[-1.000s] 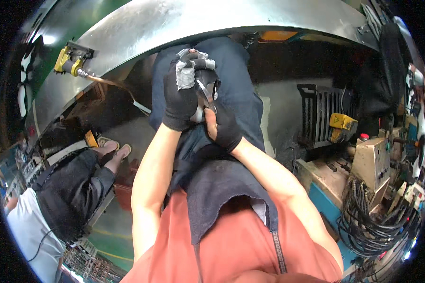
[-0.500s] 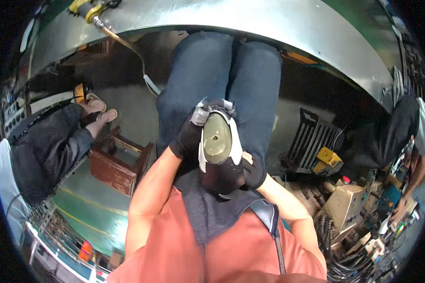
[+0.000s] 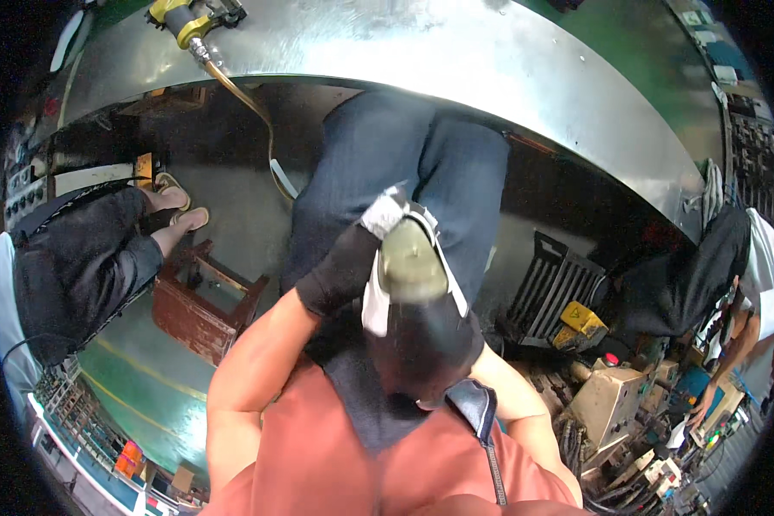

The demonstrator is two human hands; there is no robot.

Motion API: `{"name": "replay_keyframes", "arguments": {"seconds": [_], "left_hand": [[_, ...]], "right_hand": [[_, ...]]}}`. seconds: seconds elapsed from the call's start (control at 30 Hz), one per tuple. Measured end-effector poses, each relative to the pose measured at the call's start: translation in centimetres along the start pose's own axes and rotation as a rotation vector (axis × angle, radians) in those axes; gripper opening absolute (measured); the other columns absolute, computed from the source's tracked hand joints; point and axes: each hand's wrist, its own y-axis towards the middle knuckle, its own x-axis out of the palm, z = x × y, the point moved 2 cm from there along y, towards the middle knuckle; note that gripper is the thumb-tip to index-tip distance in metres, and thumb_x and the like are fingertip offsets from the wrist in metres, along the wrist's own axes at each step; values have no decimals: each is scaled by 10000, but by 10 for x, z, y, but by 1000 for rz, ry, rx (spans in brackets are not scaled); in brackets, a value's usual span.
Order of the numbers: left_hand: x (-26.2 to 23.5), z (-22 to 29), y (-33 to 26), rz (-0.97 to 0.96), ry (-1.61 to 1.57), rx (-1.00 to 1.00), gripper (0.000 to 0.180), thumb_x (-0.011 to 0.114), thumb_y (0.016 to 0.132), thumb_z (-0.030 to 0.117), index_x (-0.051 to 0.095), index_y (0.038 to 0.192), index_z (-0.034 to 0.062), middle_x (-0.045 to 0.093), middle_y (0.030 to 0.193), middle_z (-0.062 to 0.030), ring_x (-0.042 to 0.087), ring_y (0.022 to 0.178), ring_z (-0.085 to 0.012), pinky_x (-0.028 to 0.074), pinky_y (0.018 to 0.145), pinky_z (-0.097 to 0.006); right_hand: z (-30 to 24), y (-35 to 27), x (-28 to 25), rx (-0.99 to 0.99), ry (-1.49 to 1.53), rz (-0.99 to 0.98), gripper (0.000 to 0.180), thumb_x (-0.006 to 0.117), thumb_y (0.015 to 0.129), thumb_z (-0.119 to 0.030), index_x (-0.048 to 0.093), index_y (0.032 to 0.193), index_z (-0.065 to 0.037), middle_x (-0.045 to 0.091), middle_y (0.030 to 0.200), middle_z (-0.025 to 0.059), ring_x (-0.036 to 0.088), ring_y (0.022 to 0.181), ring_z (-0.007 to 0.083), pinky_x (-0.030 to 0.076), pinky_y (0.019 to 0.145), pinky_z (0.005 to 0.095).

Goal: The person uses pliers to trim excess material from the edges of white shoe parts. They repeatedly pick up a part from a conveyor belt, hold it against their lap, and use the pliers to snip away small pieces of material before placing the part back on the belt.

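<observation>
Over my lap I hold a black shoe upper (image 3: 426, 340) with white edges, fitted round an olive-green shoe last (image 3: 414, 262). The last's oval top faces up, tilted and slightly blurred. My left hand (image 3: 340, 267), in a black glove with silvery tape on its fingertips, is closed on the left and far side of the shoe. Gloved in black too, my right hand (image 3: 473, 337) is against the shoe's right side, mostly hidden behind it. Its fingers hardly show.
A metal table (image 3: 387, 52) runs across beyond my knees. On its left end lies a yellow-black air tool (image 3: 185, 19) with a hose (image 3: 249, 103) hanging down. A wooden stool (image 3: 199, 314) and a seated person are at left. A yellow pedal (image 3: 580, 322), machinery and another person are at right.
The shoe has tipped, so its near black end has come closer to me and lower. My left hand has turned with it; my right hand is now more hidden. The whole view has shifted slightly.
</observation>
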Motion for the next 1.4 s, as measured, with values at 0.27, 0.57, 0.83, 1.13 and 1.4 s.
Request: {"name": "replay_keyframes", "arguments": {"seconds": [0.27, 0.57, 0.83, 1.13, 1.4], "left_hand": [[29, 73, 54, 4, 969, 683, 318, 500, 919, 215, 546, 1147, -3, 591, 1107, -150, 576, 1025, -263, 424, 936, -343], [54, 89, 105, -46, 202, 13, 651, 332, 930, 585, 627, 957, 5, 628, 977, -110, 613, 843, -199, 476, 823, -319], [68, 77, 91, -32, 288, 141, 445, 370, 978, 432, 536, 1159, 62, 558, 953, -17, 529, 826, -88, 417, 760, -234], [54, 95, 76, 14, 308, 162, 438, 446, 953, 384, 519, 1209, 36, 617, 976, -75, 598, 839, -168, 458, 832, -290], [10, 6, -36, 58, -496, -216, 430, 433, 956, 353, 499, 1224, 23, 586, 1107, -157, 583, 1006, -202, 474, 887, -329]], "right_hand": [[-1, 69, -30, 989, 589, 203, 473, 377, 964, -479, 557, 825, -64, 522, 614, 15, 472, 514, 101, 395, 505, 251], [29, 56, -56, 1038, 966, -15, 508, 329, 976, -477, 440, 1290, -93, 623, 1013, 122, 650, 871, 221, 522, 805, 350], [17, 78, -83, 1229, 955, -138, 509, 345, 960, -505, 571, 1150, -91, 664, 886, 118, 660, 705, 197, 545, 626, 289], [-3, 59, 5, 756, 291, 305, 386, 366, 982, -307, 588, 941, 7, 606, 767, 150, 574, 681, 257, 449, 680, 369], [-32, -21, 25, 505, 702, -253, 471, 726, 596, -219, 612, 1022, -54, 610, 974, 150, 596, 887, 330, 465, 823, 405]]}}
